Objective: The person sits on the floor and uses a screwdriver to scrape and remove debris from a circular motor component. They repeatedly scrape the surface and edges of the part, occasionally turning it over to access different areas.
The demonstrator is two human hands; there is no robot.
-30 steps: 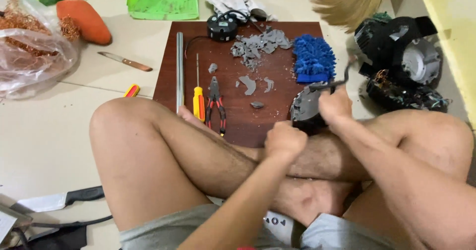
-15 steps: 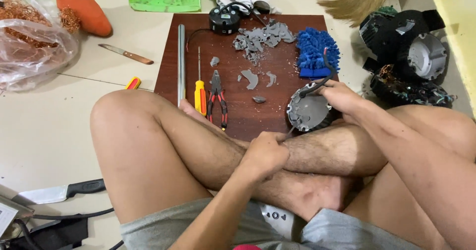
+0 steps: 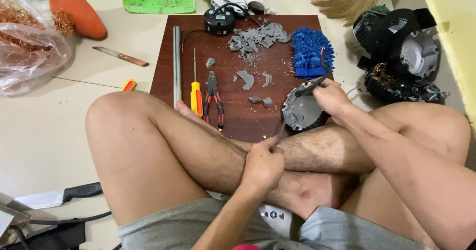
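While right hand point(image 3: 329, 95) grasps round grey metal motor cover point(image 3: 303, 112) | left hand point(image 3: 263, 164) clenched on thin tool point(image 3: 281, 130) | risk: tool may slip into leg.

A round grey motor housing point(image 3: 301, 112), tilted on edge, is seen at the wooden board's right edge; a thin tool point(image 3: 281, 129) is laid against it.

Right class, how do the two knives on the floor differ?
The far knife has a brown handle and a slim, short blade; the near knife has a black handle and a broader, longer blade. The far one lies near the orange object, the near one by the person's knee. Both lie flat on the floor, untouched.
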